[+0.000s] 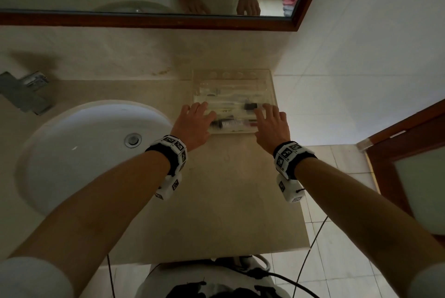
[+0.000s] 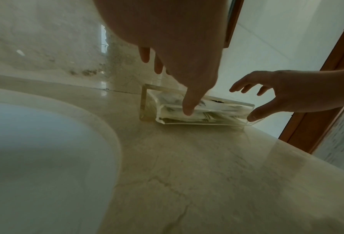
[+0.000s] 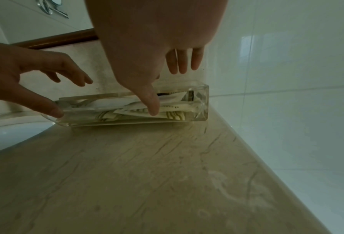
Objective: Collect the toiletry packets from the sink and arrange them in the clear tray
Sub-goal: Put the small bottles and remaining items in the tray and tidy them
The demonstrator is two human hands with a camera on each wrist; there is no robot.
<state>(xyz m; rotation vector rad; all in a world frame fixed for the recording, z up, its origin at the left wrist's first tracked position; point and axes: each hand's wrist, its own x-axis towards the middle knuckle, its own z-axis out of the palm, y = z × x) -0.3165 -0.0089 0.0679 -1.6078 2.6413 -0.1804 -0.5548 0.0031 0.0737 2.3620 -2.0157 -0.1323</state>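
The clear tray (image 1: 271, 90) stands on the beige counter to the right of the white sink (image 1: 79, 153), against the back wall. Several toiletry packets (image 1: 231, 124) lie inside it, white and see-through with dark ends. My left hand (image 1: 202, 112) is spread over the tray's front left corner, and its thumb (image 2: 189, 109) touches the front wall (image 2: 217, 122). My right hand (image 1: 267, 114) is spread over the front right corner, its thumb (image 3: 152, 107) on the same wall (image 3: 204, 104). Neither hand holds a packet. No packets show in the sink basin.
A chrome faucet (image 1: 24, 92) sits at the back left and a drain (image 1: 132, 140) in the basin. A wood-framed mirror (image 1: 144, 19) hangs above. The counter ends just right of the tray at a white tiled wall (image 1: 349, 57); a wooden door (image 1: 409, 143) is further right.
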